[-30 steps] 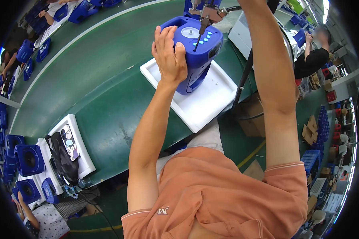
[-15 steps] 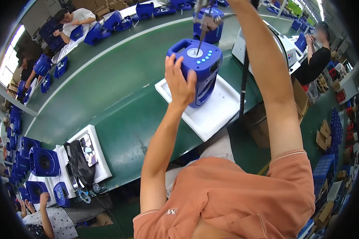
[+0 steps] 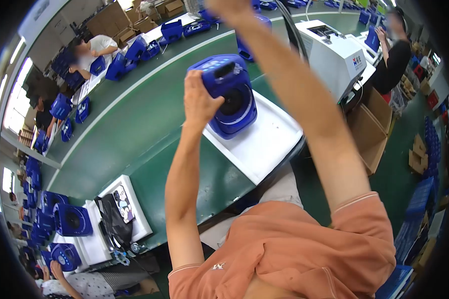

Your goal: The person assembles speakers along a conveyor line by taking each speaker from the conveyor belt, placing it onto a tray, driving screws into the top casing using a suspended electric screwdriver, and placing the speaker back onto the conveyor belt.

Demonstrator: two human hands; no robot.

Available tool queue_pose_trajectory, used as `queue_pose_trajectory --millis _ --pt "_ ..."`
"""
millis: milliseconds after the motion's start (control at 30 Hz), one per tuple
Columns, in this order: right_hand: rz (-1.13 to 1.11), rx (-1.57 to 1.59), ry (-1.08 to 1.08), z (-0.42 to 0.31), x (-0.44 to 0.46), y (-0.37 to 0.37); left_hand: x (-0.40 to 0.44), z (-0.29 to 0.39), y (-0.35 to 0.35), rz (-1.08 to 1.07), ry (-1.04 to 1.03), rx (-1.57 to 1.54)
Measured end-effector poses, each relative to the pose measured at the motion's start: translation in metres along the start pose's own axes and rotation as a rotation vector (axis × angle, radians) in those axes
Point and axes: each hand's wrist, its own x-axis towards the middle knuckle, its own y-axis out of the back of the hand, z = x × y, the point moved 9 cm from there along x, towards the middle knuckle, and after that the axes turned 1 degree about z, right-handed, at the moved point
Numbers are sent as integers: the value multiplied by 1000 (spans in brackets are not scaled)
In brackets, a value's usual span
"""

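A blue portable speaker (image 3: 238, 79) with lit buttons on top leans over the white foam tray (image 3: 272, 149), its round black driver facing me. My left hand (image 3: 201, 102) grips the speaker's left side, thumb across the front and fingers around the edge. Smeared by motion, my right hand (image 3: 229, 9) is raised at the top edge of the view, beyond the speaker. Its fingers are cut off or blurred, and I cannot see what they hold. Another blue speaker (image 3: 244, 50) stands just behind, partly covered by my right forearm.
A white machine (image 3: 334, 57) and an open cardboard box (image 3: 366, 129) are at the right. On the green bench (image 3: 149, 154), a foam tray (image 3: 138, 212) at the left holds a black bag (image 3: 115, 222) and a phone (image 3: 123, 203). Co-workers handle blue speakers along the line.
The speaker has turned and tilted, bringing its driver front into view. My left hand has closed on its side. My right hand has moved left; the driver tool above the speaker is out of view.
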Motion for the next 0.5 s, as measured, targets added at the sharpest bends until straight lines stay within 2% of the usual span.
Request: queue_pose_trajectory --millis 33,67,100,200,267,300,367,400,433,500 --pt "-369 300 -142 -27 -40 2 8 -13 5 -18 106 -3" --pt "-33 419 38 -65 -55 74 12 -28 8 -37 214 -6" --pt "-156 598 -13 -77 -89 103 14 -38 12 -11 235 5" --pt "-473 715 -104 -52 -230 148 24 -84 32 92 274 10" --pt "-800 622 -279 -10 -326 160 39 -108 48 105 342 -13" --pt "-1052 489 -372 7 -368 160 51 -114 55 152 302 18" --pt "-1216 236 -211 17 -420 165 74 -120 63 180 302 101" --pt "-1295 111 -123 15 -437 168 86 -123 64 213 222 185" --pt "-1422 112 -203 9 -452 163 97 -133 60 224 194 239" --pt "-1390 14 -222 -10 -456 164 106 -153 48 222 185 306"
